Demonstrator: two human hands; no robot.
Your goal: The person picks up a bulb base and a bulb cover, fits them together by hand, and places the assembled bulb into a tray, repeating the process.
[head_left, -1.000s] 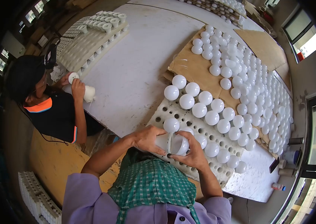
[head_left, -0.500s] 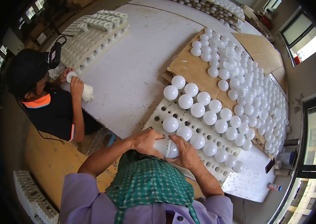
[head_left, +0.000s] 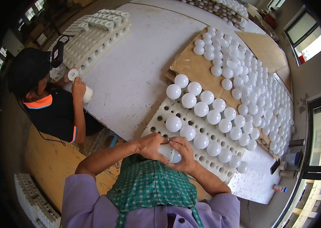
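A white light bulb [head_left: 167,151] with a rounded globe end lies sideways just above my lap, against the green checked apron [head_left: 149,184]. My left hand [head_left: 151,146] is closed around its base end, and my right hand [head_left: 185,155] is wrapped round the globe end. The fingertips of both hands meet over the bulb. Just beyond them is a white foam tray [head_left: 153,121] full of round holes, with rows of white globes [head_left: 173,124] standing in it. Part of the tray is hidden behind my right hand.
Many more white globes [head_left: 227,84] stand on brown cardboard [head_left: 191,62] to the right. Across the table [head_left: 126,68], a co-worker [head_left: 54,102] handles a round white part beside a tray of white bulb bases [head_left: 88,47]. A phone [head_left: 275,166] lies at the right edge.
My right fingers have shifted up and over the bulb, closer to my left fingers. The bulb stays in both hands. The co-worker's round part has turned its face toward me.
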